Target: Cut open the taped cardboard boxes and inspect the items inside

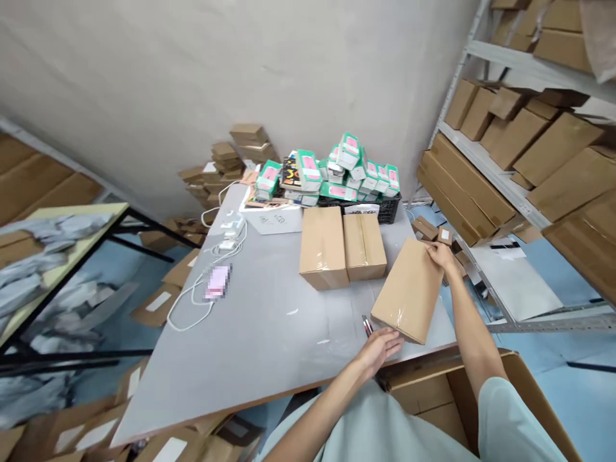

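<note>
A closed brown cardboard box [409,289] sits at an angle at the right end of the grey table [250,346], clear tape on its near end. My right hand [439,254] grips its far right corner, fingers bent over the edge. Close to the box's near end is my left hand [381,349], fingers stretched out; I cannot tell whether they touch the cardboard. A dark and red box cutter [367,325] lies just beyond my left fingers, partly hidden. Two more taped boxes, a taller one [323,247] and a smaller one [364,247], stand side by side to the left.
Behind the boxes, a white bin [274,220] and a black crate [389,210] hold several green-and-white packs [308,170]. A phone [218,281] and white cables lie at left. An open carton [428,391] stands below the front edge. Loaded shelves [495,160] rise at right.
</note>
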The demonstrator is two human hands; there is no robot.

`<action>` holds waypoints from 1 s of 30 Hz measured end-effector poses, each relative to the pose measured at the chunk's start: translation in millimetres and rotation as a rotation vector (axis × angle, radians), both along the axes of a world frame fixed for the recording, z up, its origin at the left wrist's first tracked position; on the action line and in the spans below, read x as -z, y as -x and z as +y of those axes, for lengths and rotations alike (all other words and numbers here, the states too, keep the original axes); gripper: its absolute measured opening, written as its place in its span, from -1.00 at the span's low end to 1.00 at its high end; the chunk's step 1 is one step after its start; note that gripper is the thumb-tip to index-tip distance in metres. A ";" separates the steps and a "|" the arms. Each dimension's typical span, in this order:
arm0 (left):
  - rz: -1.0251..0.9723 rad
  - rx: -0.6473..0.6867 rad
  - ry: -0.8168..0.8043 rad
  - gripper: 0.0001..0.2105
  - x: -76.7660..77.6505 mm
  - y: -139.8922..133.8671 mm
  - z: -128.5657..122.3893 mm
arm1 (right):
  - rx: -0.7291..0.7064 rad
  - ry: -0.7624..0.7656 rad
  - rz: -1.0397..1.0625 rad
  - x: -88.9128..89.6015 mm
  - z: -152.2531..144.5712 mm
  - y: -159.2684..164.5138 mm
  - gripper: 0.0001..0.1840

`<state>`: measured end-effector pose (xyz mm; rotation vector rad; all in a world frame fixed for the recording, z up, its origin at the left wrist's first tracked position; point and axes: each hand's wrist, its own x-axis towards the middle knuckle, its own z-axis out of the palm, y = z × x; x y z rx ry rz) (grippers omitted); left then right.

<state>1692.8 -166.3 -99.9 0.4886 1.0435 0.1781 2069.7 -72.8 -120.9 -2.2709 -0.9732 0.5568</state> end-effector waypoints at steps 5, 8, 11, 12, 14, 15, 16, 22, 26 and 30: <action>-0.047 -0.023 0.043 -0.76 -13.3 27.3 -12.0 | -0.023 0.011 -0.162 -36.5 -32.3 32.9 -0.44; -0.076 -0.030 0.056 -0.77 -25.7 59.8 -10.7 | -0.009 -0.042 -0.345 -76.3 -60.0 64.0 -0.34; -0.079 -0.049 -0.030 -0.73 -45.3 106.8 6.2 | 0.032 -0.134 -0.570 -125.5 -89.7 109.6 -0.30; -0.070 -0.061 -0.099 -0.69 -53.3 125.0 15.0 | 0.058 -0.154 -0.615 -140.6 -98.7 128.0 -0.29; -0.035 -0.098 -0.264 -0.61 -69.9 163.4 35.1 | 0.127 -0.174 -0.649 -163.0 -113.1 168.6 -0.26; -0.006 -0.124 -0.342 -0.58 -77.6 183.4 45.5 | 0.168 -0.172 -0.640 -168.8 -117.8 190.4 -0.25; 0.030 -0.154 -0.406 -0.56 -84.5 203.6 55.5 | 0.203 -0.162 -0.618 -170.6 -120.7 212.8 -0.23; 0.315 -0.315 -0.634 -0.47 -103.9 323.4 96.7 | 0.200 -0.081 -0.289 -121.9 -110.9 345.9 -0.13; 0.414 -0.371 -0.734 -0.49 -102.5 384.1 111.1 | 0.118 -0.024 0.019 -87.2 -102.4 414.0 -0.21; 0.508 -0.400 -0.746 -0.52 -89.3 417.8 124.0 | 0.089 -0.013 0.243 -67.2 -99.1 449.7 -0.29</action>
